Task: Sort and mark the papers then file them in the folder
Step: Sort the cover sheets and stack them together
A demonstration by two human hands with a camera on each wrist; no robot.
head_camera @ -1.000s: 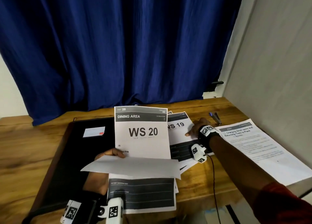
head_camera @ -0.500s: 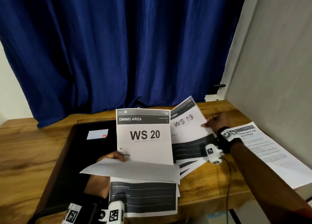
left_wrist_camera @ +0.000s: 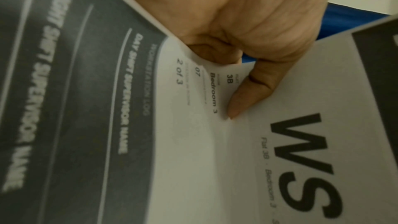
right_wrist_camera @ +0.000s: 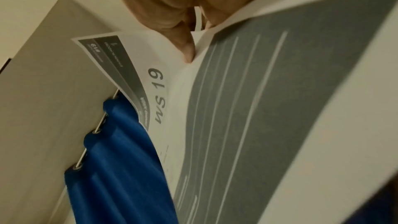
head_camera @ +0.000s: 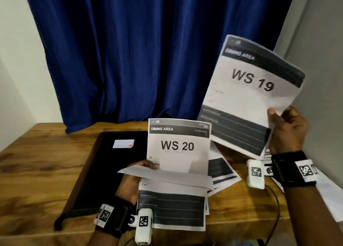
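Observation:
My right hand (head_camera: 284, 127) pinches the right edge of the "WS 19" sheet (head_camera: 248, 95) and holds it up in the air above the table's right side; the thumb (right_wrist_camera: 183, 47) lies on its printed face. My left hand (head_camera: 133, 179) grips a stack of papers (head_camera: 176, 205) near the front edge, with the "WS 20" sheet (head_camera: 178, 147) standing up in it and one sheet folded forward over the stack. In the left wrist view the thumb (left_wrist_camera: 247, 94) presses a "Bedroom 3" sheet (left_wrist_camera: 237, 159). The black folder (head_camera: 104, 164) lies shut on the table to the left.
More printed sheets (head_camera: 222, 169) lie fanned on the wooden table (head_camera: 33, 171) between my hands. A white text sheet (head_camera: 332, 195) lies at the far right by the grey wall. A blue curtain (head_camera: 141, 51) hangs behind the table.
My right hand has lifted the "WS 19" sheet off the fanned pile and raised it up and to the right. The left hand keeps its hold on the stack.

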